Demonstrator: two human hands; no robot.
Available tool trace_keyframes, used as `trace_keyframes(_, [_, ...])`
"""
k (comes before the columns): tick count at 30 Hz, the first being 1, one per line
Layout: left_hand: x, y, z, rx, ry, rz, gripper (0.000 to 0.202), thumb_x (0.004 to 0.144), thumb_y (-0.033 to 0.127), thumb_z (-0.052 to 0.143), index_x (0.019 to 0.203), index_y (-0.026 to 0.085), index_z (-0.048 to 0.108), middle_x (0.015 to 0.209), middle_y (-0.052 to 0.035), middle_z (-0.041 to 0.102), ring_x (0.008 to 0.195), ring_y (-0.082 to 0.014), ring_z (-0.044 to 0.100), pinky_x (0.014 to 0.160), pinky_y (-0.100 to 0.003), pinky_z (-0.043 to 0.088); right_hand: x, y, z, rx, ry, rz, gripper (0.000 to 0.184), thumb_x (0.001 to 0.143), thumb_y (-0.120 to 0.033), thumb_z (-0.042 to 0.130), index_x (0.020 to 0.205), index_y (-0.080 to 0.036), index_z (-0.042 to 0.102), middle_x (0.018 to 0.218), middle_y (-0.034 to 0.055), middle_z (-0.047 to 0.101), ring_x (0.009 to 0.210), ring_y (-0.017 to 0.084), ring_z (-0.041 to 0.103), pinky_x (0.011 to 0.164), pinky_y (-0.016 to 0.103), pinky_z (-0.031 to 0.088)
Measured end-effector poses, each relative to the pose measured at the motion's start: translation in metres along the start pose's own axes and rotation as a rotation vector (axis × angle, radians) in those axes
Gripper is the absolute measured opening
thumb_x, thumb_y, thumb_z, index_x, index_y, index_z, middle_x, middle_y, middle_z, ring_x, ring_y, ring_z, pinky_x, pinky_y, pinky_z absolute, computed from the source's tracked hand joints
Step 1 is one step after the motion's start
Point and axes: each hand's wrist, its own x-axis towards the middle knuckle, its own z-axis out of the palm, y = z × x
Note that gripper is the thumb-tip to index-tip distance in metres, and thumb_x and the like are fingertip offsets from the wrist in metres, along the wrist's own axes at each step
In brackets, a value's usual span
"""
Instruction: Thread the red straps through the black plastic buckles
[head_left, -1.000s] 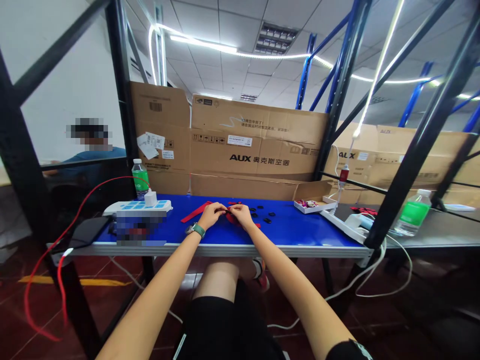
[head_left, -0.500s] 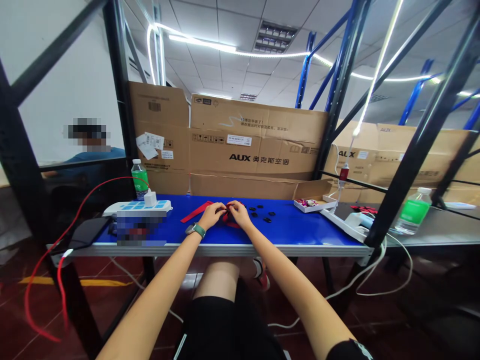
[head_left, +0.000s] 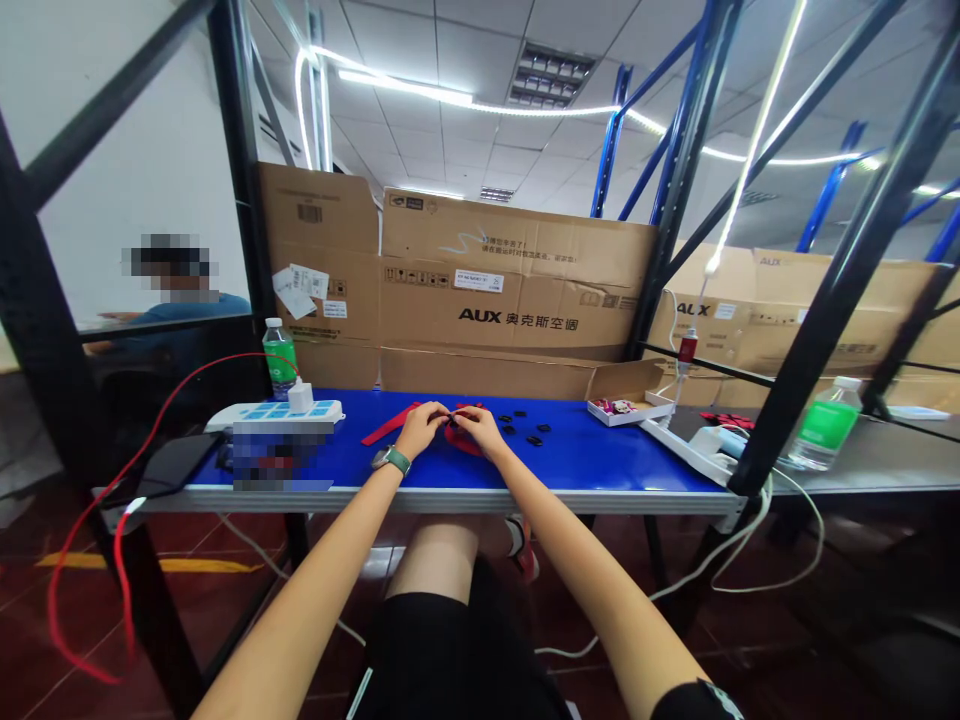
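My left hand [head_left: 421, 430] is closed in a pinch over the blue tabletop, its fingertips close to those of my right hand [head_left: 478, 430]. A small black piece [head_left: 449, 420] shows between the fingertips; its exact shape is too small to make out. My right hand is also closed, pinching a red strap [head_left: 463, 441] that loops beneath it. A flat red length of strap [head_left: 384, 428] reaches out to the left, behind my left hand. Several loose small black pieces, perhaps plastic buckles [head_left: 534, 440], lie just right of my right hand.
A white power strip [head_left: 326, 411] and a phone-like dark slab [head_left: 180, 465] occupy the left side. A bottle [head_left: 280, 358] stands behind. An open white box [head_left: 628, 409] sits at the right, beside a rack post. Cardboard [head_left: 510, 280] walls off the back. A person [head_left: 180, 310] sits far left.
My fingertips have shifted slightly around the small black piece, and my right hand has moved a little lower. The person at far left has moved an arm into view.
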Motion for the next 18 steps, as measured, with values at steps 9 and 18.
trace_keyframes(9, [0.0005, 0.007, -0.0017, -0.023, 0.039, -0.057, 0.005, 0.084, 0.016, 0.06, 0.084, 0.019, 0.064, 0.078, -0.0005, 0.07, 0.073, -0.0149, 0.064, 0.069, -0.024, 0.049, -0.0011, -0.0045, 0.0032, -0.11, -0.168, -0.021, 0.028, 0.082, -0.024, 0.049, 0.094, -0.016, 0.073, 0.09, 0.0037, 0.073, 0.087, 0.019, 0.067, 0.086, 0.03, 0.051])
trace_keyframes(18, [0.0003, 0.0014, 0.0002, -0.005, 0.015, -0.002, 0.004, 0.085, 0.018, 0.061, 0.084, 0.018, 0.064, 0.082, -0.0019, 0.071, 0.076, -0.016, 0.064, 0.074, -0.027, 0.049, -0.004, -0.0036, 0.006, 0.072, 0.043, 0.149, 0.021, 0.081, -0.026, 0.065, 0.101, -0.021, 0.061, 0.077, 0.0004, 0.072, 0.068, 0.018, 0.071, 0.069, 0.033, 0.061])
